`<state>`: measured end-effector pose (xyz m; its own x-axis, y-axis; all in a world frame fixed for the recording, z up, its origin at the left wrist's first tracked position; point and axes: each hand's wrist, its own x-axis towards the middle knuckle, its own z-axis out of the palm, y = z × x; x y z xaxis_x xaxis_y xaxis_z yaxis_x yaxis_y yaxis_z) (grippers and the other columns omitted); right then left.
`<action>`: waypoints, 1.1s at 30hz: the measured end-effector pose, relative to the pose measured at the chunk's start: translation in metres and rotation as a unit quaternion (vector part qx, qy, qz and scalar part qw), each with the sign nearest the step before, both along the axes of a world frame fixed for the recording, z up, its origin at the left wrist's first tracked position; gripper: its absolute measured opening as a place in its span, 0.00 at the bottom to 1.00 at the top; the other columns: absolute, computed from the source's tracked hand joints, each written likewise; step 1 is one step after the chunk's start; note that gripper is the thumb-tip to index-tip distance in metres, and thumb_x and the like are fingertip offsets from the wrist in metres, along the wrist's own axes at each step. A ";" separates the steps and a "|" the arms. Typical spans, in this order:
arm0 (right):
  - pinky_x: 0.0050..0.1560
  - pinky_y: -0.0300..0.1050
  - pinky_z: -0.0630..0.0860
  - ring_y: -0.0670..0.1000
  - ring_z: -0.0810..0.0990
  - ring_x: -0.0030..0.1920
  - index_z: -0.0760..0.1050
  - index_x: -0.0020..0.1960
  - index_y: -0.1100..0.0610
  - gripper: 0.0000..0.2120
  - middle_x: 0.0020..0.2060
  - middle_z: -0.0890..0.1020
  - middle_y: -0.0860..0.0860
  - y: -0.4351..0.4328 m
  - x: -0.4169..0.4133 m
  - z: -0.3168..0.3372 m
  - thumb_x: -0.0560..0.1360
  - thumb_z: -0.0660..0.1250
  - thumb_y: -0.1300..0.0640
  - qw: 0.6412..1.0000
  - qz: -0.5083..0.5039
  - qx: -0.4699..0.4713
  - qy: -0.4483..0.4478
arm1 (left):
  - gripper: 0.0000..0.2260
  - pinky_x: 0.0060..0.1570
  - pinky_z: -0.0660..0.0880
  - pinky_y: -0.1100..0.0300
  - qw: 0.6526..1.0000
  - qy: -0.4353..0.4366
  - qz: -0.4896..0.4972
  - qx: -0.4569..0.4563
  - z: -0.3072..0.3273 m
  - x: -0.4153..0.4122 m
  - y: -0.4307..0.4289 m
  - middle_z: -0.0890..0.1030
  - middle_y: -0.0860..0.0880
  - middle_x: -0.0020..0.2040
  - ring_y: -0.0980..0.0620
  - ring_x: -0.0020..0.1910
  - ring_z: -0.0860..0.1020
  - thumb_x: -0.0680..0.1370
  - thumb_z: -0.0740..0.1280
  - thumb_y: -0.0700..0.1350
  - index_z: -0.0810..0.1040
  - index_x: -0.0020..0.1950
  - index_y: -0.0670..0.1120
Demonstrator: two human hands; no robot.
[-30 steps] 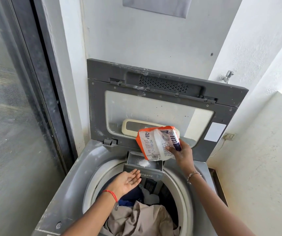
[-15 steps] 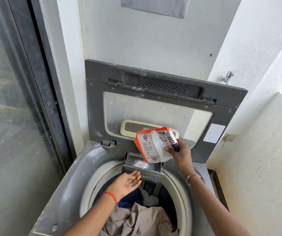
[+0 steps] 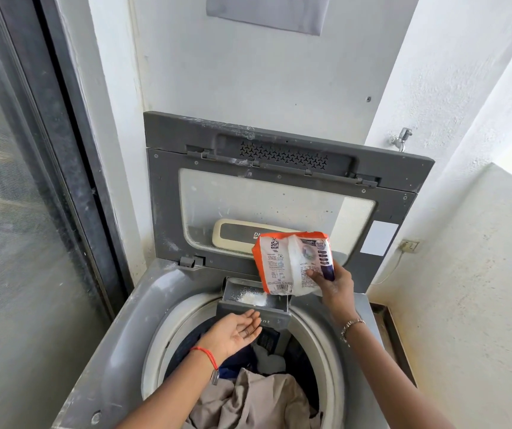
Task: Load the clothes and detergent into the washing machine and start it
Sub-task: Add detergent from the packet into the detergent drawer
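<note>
- The left hand (image 3: 236, 334) lay open, palm up and holding nothing, just under the drawer (image 3: 275, 312) front, probably to catch stray powder (image 3: 250, 297).
- Clothes (image 3: 258, 400) filled the tub (image 3: 313, 335) below both hands.
- The detergent packet (image 3: 292, 264) hung tilted, mouth down over the drawer, evidently for pouring.
- The right hand (image 3: 336, 284) pinched the packet's lower side.

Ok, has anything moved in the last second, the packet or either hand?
Nothing clearly moved. The right hand still grips the detergent packet tipped over the open drawer, with powder in it; the left hand stays open, palm up, just below the drawer. Clothes remain in the drum.
</note>
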<state>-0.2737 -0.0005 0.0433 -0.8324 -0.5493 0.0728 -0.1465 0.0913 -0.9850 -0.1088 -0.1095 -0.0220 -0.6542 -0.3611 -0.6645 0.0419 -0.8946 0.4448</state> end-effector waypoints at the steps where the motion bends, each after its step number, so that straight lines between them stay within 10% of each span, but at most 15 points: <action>1: 0.53 0.66 0.77 0.59 0.80 0.45 0.75 0.46 0.58 0.08 0.44 0.82 0.61 0.003 0.001 0.000 0.71 0.69 0.68 1.000 -0.002 -0.012 -0.011 | 0.11 0.49 0.73 0.53 1.000 0.001 -0.005 -0.002 0.001 -0.001 0.001 0.77 0.41 0.44 0.47 0.42 0.75 0.79 0.54 0.28 0.75 0.46 0.35; 6: 0.57 0.67 0.74 0.60 0.78 0.49 0.74 0.52 0.64 0.10 0.52 0.79 0.68 0.020 0.006 0.006 0.71 0.68 0.69 0.990 -0.033 -0.083 -0.112 | 0.07 0.39 0.80 0.54 0.998 0.023 -0.048 -0.025 0.014 -0.011 0.014 0.79 0.41 0.46 0.47 0.44 0.77 0.79 0.59 0.31 0.75 0.53 0.36; 11: 0.33 0.48 0.75 0.53 0.80 0.38 0.73 0.48 0.56 0.05 0.38 0.84 0.52 0.044 0.014 0.007 0.75 0.65 0.64 0.931 -0.051 -0.167 -0.321 | 0.15 0.58 0.72 0.45 0.988 0.047 -0.085 -0.118 0.046 -0.034 0.041 0.76 0.44 0.60 0.44 0.60 0.74 0.77 0.65 0.36 0.73 0.64 0.42; 17: 0.41 0.51 0.77 0.56 0.82 0.42 0.73 0.55 0.57 0.08 0.44 0.84 0.56 0.073 0.014 0.015 0.78 0.59 0.58 0.837 -0.004 -0.309 -0.451 | 0.17 0.65 0.61 0.37 0.963 0.080 -0.103 -0.234 0.098 -0.069 0.096 0.78 0.50 0.59 0.50 0.61 0.73 0.76 0.67 0.40 0.73 0.62 0.52; 23: 0.45 0.55 0.77 0.57 0.81 0.42 0.74 0.59 0.59 0.18 0.48 0.82 0.59 0.135 -0.013 0.038 0.70 0.65 0.56 0.908 0.008 -0.266 -0.323 | 0.21 0.36 0.73 0.58 0.947 0.078 -0.044 -0.308 0.132 -0.118 0.150 0.79 0.48 0.55 0.47 0.50 0.77 0.75 0.66 0.31 0.70 0.63 0.48; 33: 0.43 0.47 0.80 0.52 0.82 0.42 0.72 0.61 0.62 0.23 0.44 0.83 0.55 0.338 -0.100 0.100 0.66 0.69 0.63 0.923 -0.227 -0.283 -0.131 | 0.23 0.49 0.76 0.49 0.841 0.156 -0.161 -0.492 0.182 -0.246 0.264 0.76 0.43 0.58 0.41 0.57 0.76 0.75 0.63 0.29 0.69 0.68 0.44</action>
<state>-0.3741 0.3372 0.1437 -0.9971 -0.0762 0.0043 0.0309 -0.4545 -0.8902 -0.3550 0.1549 0.1605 -0.9106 -0.4066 0.0742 0.1198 -0.0876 0.9889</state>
